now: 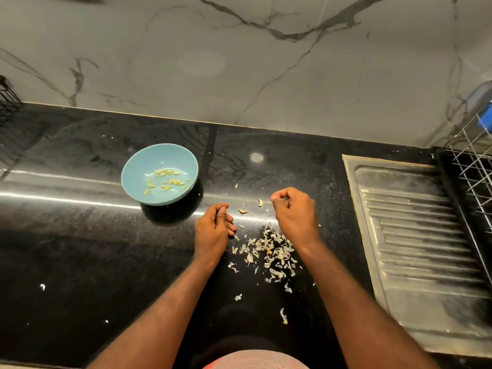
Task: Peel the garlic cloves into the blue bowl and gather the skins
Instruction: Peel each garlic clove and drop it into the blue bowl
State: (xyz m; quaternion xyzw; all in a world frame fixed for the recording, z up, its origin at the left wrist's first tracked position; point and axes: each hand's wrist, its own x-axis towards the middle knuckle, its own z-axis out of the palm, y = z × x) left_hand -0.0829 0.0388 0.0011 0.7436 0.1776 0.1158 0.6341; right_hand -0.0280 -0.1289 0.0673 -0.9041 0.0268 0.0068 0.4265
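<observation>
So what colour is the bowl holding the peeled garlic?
The bowl is pale blue, clearest in the head view.

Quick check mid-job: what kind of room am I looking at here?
Most likely a home kitchen. A black stone countertop runs along a marble-look wall, a steel sink drainboard is set into the counter on the right, and a wire dish rack stands just beyond it.

A glossy black table [80, 262] runs under a veined marble wall [239, 62] at twelve o'clock. At three o'clock, a ribbed steel drainboard [415, 235] sits beside a wire rack [474, 169]. At nine o'clock, a black wire basket [8, 99] is cut off by the edge.
</observation>
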